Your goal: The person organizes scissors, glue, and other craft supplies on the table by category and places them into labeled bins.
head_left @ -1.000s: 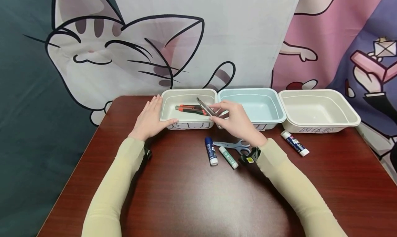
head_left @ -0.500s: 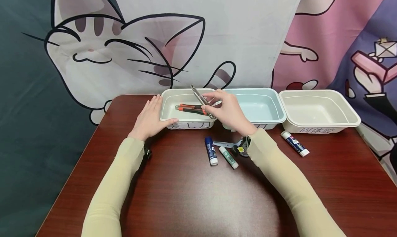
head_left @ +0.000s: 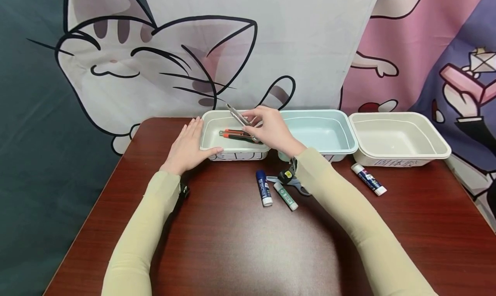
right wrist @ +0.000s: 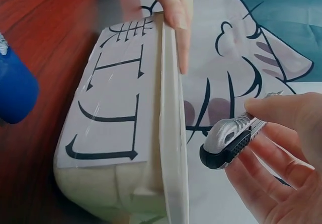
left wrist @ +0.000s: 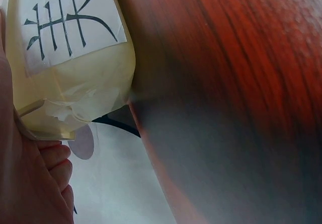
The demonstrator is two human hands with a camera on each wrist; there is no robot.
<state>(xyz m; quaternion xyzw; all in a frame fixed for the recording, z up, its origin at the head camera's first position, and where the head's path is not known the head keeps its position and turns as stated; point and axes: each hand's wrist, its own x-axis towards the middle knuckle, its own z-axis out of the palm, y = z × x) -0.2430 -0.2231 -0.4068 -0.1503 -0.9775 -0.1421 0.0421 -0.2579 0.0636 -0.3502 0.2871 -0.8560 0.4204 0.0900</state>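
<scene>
My right hand point(head_left: 269, 126) pinches a silver-and-black utility knife point(right wrist: 231, 138) between thumb and fingers, tilted above the left cream bin point(head_left: 211, 145). Inside that bin lie black-and-orange utility knives point(head_left: 236, 135), partly hidden by the held one. With straight fingers, my left hand point(head_left: 187, 147) rests against the bin's left end, its thumb along the front rim. The right wrist view shows the bin's labelled front point(right wrist: 108, 103) beside the held knife. Seen from the left wrist, the fingers point(left wrist: 60, 166) lie at the bin's end.
A light blue bin point(head_left: 317, 134) and another cream bin point(head_left: 401, 137) stand to the right. Before them lie a blue glue stick point(head_left: 264, 188), a green one point(head_left: 286, 197), scissors point(head_left: 304, 189) partly behind my right wrist, and another glue stick point(head_left: 369, 180). A printed curtain hangs behind.
My right hand has moved left with the silver utility knife, from the bin's right edge to over its inside. My left hand has stayed in place.
</scene>
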